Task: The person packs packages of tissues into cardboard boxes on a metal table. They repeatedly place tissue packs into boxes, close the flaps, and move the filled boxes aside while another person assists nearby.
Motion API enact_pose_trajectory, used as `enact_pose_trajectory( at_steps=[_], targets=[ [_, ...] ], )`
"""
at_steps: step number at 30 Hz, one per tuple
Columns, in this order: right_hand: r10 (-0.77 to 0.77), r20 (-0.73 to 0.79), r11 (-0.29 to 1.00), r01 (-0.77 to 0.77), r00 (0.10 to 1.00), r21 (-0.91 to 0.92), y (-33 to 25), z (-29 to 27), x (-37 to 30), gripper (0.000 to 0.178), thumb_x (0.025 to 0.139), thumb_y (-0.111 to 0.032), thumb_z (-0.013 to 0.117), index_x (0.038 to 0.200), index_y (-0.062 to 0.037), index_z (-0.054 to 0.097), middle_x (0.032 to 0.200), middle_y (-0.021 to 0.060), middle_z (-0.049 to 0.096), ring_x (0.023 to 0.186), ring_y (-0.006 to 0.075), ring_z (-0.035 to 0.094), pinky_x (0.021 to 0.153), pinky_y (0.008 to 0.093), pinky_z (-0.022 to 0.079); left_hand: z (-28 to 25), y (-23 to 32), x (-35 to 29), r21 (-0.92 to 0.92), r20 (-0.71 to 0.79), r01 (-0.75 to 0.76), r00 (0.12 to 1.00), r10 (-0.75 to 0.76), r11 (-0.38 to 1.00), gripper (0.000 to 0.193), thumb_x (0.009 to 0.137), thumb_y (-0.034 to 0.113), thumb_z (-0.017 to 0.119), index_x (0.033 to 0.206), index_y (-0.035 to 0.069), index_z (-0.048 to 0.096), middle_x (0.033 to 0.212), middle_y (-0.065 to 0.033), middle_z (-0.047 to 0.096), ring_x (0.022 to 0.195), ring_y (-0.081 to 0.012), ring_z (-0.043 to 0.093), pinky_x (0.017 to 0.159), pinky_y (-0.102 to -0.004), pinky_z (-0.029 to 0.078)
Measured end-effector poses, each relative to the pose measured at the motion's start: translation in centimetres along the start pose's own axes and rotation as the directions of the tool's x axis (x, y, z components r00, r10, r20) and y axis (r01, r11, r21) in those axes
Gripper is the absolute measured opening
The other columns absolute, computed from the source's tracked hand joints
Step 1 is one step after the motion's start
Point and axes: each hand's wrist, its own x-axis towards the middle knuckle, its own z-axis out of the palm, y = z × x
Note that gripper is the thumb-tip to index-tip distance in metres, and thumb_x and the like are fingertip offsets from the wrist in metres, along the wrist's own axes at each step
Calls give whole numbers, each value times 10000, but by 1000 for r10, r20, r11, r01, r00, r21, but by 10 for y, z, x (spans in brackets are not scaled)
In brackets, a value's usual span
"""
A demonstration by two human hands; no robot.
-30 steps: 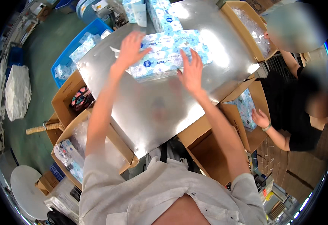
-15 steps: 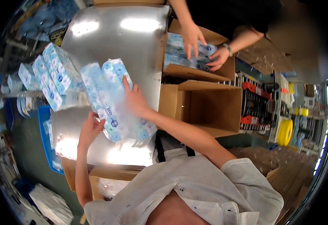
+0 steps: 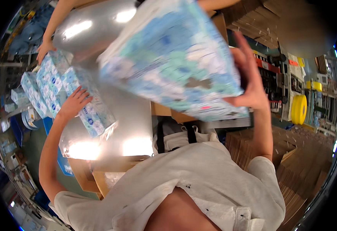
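Note:
A large tissue pack (image 3: 168, 57) in blue floral wrapping is raised close in front of me, blurred and tilted. My right hand (image 3: 251, 82) grips its right end, thumb below and fingers behind the edge. My left hand (image 3: 75, 103) rests with fingers spread on another floral tissue pack (image 3: 91, 115), which lies slanted on the metal table (image 3: 130, 131). Beside it, further left, several similar packs (image 3: 49, 77) stand close together. A co-worker's hand (image 3: 45, 50) touches the far end of these packs. The raised pack hides much of the table's far right side.
Below the table's near edge is an open cardboard box (image 3: 95, 175) with clear plastic inside. A blue bin (image 3: 63, 163) stands at the table's left. Stacked flat cardboard (image 3: 291, 181) and a yellow roll (image 3: 299, 109) are on the right. The co-worker's other arm (image 3: 216, 4) shows at the top.
My right hand has lifted a tissue pack off the table, up and to the right. My left hand has moved left onto another pack. The co-worker's hand has moved from the box to the left-hand packs.

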Motion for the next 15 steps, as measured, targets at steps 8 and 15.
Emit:
enact_pose_trajectory(
  at_steps=[8, 15],
  targets=[
    [282, -615, 945, -101, 736, 312, 68, -130, -164, 1030, 596, -238, 807, 1482, -24, 327, 1316, 151, 551, 1201, 299, 568, 997, 416, 483, -14, 45, 28, -64, 71, 261, 964, -257, 963, 888, 611, 209, 807, 1403, 72, 431, 1250, -138, 525, 1228, -335, 463, 1096, -508, 320],
    [692, -435, 416, 174, 577, 893, 196, -108, -253, 895, 677, -355, 830, 1429, -48, 454, 1312, 133, 589, 1159, 281, 595, 997, 442, 517, 2, 143, 24, -262, 142, 789, 601, -786, 556, 1264, 558, 323, 890, 1559, 55, 166, 1394, -219, 438, 1232, -415, 470, 992, -547, 394]
  ],
)
